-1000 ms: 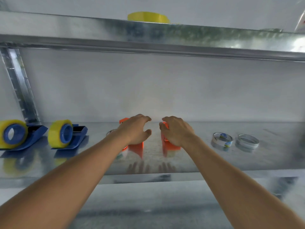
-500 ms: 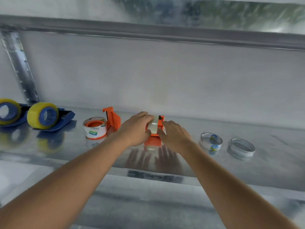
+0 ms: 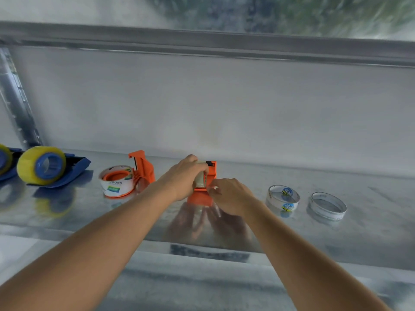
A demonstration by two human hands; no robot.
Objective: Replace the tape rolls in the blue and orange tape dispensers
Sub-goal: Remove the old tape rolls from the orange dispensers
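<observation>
An orange tape dispenser (image 3: 203,195) stands on the metal shelf (image 3: 224,234) in the middle, holding a pale tape roll (image 3: 200,179). My left hand (image 3: 183,178) wraps around that roll from the left. My right hand (image 3: 229,196) pinches at the dispenser's right side with thumb and fingertips. A second orange dispenser (image 3: 143,168) with a white-labelled roll (image 3: 115,184) lies to the left. Two blue dispensers (image 3: 74,167) with yellow rolls (image 3: 40,164) sit at the far left, one cut off by the frame edge.
Two thin, nearly spent clear tape rings (image 3: 283,197) (image 3: 327,205) lie on the shelf to the right. An upper shelf beam (image 3: 202,41) runs overhead. A perforated upright post (image 3: 15,99) stands at the back left.
My hands have come off the left orange dispenser, which now lies uncovered. Both have closed in on the middle dispenser and its roll; the view has tilted down and nearer.
</observation>
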